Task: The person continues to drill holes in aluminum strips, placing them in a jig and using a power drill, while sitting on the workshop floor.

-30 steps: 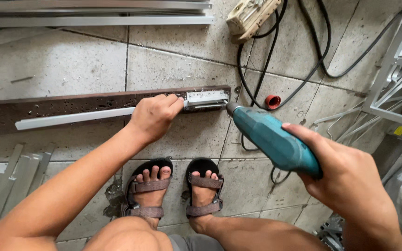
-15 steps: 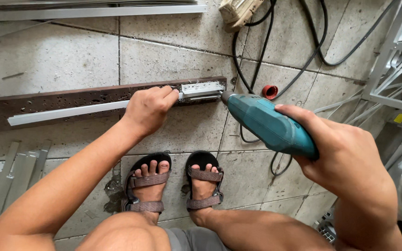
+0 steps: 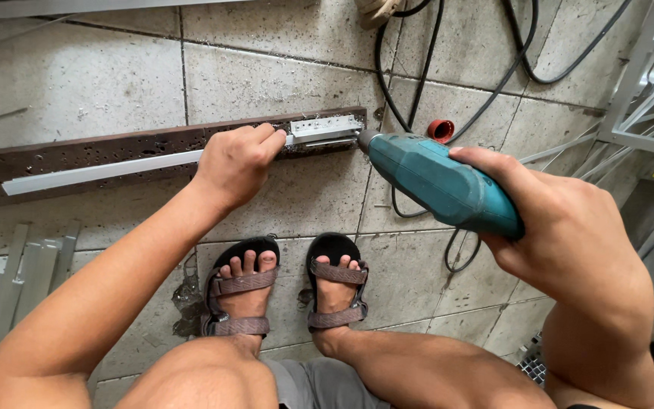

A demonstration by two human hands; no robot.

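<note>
The left hand (image 3: pixel 238 160) presses closed on the aluminium strip (image 3: pixel 107 170) atop the dark wooden board (image 3: pixel 77 155), while the right hand (image 3: pixel 562 227) grips the teal drill (image 3: pixel 440 182) at the strip's end.

The teal power drill (image 3: pixel 437 182) in the right hand (image 3: pixel 562 227) has swung its nose in — now just beside the silver metal rail's (image 3: pixel 325 129) end.
</note>
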